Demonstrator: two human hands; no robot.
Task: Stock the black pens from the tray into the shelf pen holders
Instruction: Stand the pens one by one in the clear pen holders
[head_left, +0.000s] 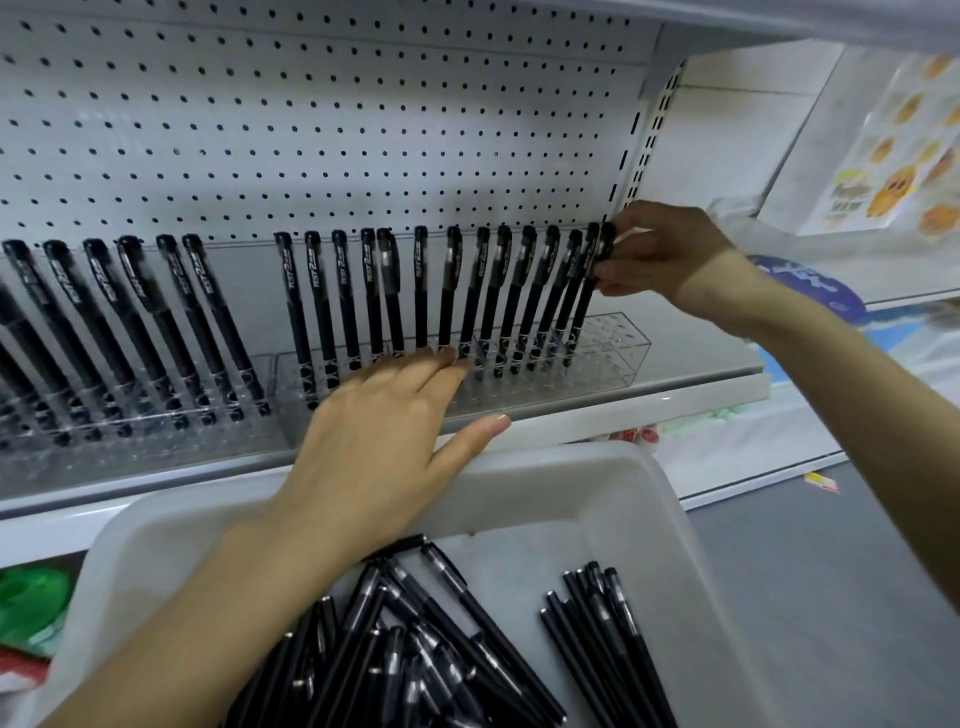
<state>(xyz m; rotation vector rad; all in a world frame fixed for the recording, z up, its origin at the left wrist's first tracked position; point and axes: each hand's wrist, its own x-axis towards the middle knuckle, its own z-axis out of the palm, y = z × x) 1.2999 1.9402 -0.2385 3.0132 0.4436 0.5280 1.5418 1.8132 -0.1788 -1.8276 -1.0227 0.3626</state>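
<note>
Right hand (660, 249) raised at the right end of the shelf row, thumb and fingertips pinching the cap end of a black pen (583, 312); that pen tilted, top leaning right, lower tip down in the clear holder (618, 358), just beside the last of the standing pens (452, 296); right part of the holder bare.

Left hand (374, 431) reaching forward, fingers straight and pressed together, thumb spread wide above the shelf edge (649, 410); fingertips touching the lower ends of the standing pens near the middle of the holder; nothing gripped.

Further left, a second holder (171, 431) with its own slanted pens, tops leaning left; behind both, white pegboard (311, 104).

Below and in front of the shelf, a white tray (613, 467); inside it a tangled heap of loose pens (415, 639) under the left forearm, and a smaller bunch (602, 639) lying apart on the right.

At far right, a sticker sheet (904, 156), blurred; at lower left, green packaging (26, 608).
</note>
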